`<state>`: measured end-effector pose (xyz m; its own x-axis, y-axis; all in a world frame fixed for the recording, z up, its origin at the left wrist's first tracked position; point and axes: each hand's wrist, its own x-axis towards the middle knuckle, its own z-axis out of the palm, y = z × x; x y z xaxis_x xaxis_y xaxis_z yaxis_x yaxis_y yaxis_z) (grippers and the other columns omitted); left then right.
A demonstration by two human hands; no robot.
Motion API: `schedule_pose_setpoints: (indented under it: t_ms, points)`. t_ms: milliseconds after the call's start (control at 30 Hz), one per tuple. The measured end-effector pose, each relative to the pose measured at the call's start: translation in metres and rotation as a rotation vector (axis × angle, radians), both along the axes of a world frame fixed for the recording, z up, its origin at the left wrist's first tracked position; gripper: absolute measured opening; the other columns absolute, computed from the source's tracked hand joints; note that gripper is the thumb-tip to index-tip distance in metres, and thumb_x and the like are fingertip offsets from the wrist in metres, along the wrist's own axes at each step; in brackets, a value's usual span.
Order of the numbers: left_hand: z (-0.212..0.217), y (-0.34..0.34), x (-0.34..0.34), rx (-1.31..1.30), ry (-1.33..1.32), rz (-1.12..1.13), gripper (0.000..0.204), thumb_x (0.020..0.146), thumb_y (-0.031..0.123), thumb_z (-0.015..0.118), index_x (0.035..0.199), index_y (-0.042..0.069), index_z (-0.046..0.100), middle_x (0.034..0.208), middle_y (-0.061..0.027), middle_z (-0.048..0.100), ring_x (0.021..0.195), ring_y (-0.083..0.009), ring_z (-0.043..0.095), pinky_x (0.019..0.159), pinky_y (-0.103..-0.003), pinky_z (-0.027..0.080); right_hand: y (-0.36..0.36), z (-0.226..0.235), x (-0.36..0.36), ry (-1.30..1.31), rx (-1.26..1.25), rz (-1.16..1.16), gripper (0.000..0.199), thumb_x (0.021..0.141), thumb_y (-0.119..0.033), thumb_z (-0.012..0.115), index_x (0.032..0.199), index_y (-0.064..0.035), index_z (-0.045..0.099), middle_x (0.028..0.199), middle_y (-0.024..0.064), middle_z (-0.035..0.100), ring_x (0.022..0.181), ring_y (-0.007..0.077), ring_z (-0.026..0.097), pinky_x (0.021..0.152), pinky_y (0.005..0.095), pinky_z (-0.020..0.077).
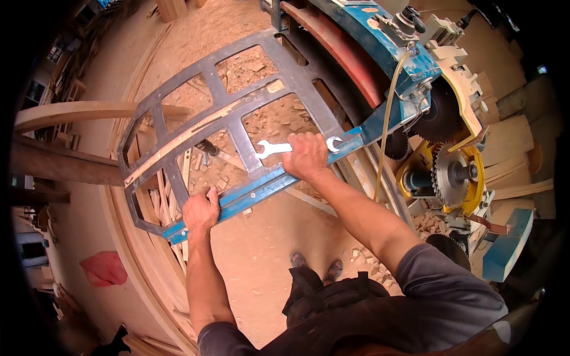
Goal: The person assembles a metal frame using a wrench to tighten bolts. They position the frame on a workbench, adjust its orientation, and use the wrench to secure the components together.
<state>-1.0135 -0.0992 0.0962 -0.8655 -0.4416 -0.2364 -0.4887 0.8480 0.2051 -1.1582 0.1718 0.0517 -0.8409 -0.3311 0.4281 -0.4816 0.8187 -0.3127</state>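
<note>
A grey metal lattice frame (237,101) with a blue bar (261,187) along its near edge sticks out from a blue woodworking machine (386,41). My left hand (200,210) grips the blue bar near its lower left end. My right hand (306,155) is closed around a silver double-ended wrench (271,148) and rests on the same bar farther right. The wrench lies across the frame, its open jaws showing on both sides of my fist.
Circular saw blades (449,176) on a shaft with yellow guards sit at the right. A yellowish hose (386,118) hangs from the machine. Curved wooden pieces (71,110), offcuts and sawdust cover the floor at left and below the frame. A red cloth (105,268) lies lower left.
</note>
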Motion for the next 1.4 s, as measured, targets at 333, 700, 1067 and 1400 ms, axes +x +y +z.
schedule_pose_setpoints:
  t_ms: [333, 700, 1067, 1400]
  points:
    - [-0.008, -0.022, 0.04, 0.005, 0.046, -0.011, 0.054, 0.1, 0.053, 0.046, 0.107, 0.009, 0.076, 0.097, -0.0247, 0.073, 0.098, -0.0436, 0.068, 0.089, -0.052, 0.053, -0.023, 0.014, 0.038, -0.191, 0.202, -0.073, 0.022, 0.075, -0.024, 0.064, 0.089, -0.0087, 0.072, 0.089, 0.0131, 0.073, 0.091, 0.0318, 0.066, 0.085, 0.0461, 0.0457]
    - [-0.013, -0.035, 0.063, 0.074, -0.01, 0.028, 0.057, 0.099, 0.055, 0.045, 0.105, 0.007, 0.076, 0.103, -0.0232, 0.073, 0.103, -0.0417, 0.067, 0.091, -0.051, 0.052, -0.038, 0.018, 0.057, -0.315, 0.28, -0.097, 0.029, 0.079, -0.025, 0.06, 0.095, -0.0052, 0.073, 0.096, 0.0191, 0.074, 0.096, 0.038, 0.068, 0.086, 0.0492, 0.05]
    - [-0.018, -0.045, 0.077, 0.136, -0.091, 0.004, 0.062, 0.098, 0.052, 0.04, 0.109, 0.002, 0.076, 0.115, -0.0244, 0.071, 0.111, -0.0419, 0.065, 0.098, -0.05, 0.049, -0.021, 0.019, 0.073, -0.406, 0.164, -0.169, 0.04, 0.094, -0.04, 0.062, 0.105, -0.0015, 0.063, 0.097, 0.0307, 0.07, 0.099, 0.0512, 0.065, 0.087, 0.0577, 0.0483]
    - [0.001, -0.025, 0.125, 0.203, -0.076, 0.049, 0.061, 0.091, 0.043, 0.039, 0.114, -0.002, 0.073, 0.125, -0.0266, 0.066, 0.121, -0.0402, 0.062, 0.105, -0.046, 0.045, 0.006, 0.033, 0.129, -0.435, 0.02, -0.076, 0.037, 0.09, -0.036, 0.067, 0.098, -0.0013, 0.06, 0.096, 0.0298, 0.069, 0.095, 0.0516, 0.064, 0.085, 0.0573, 0.0474]
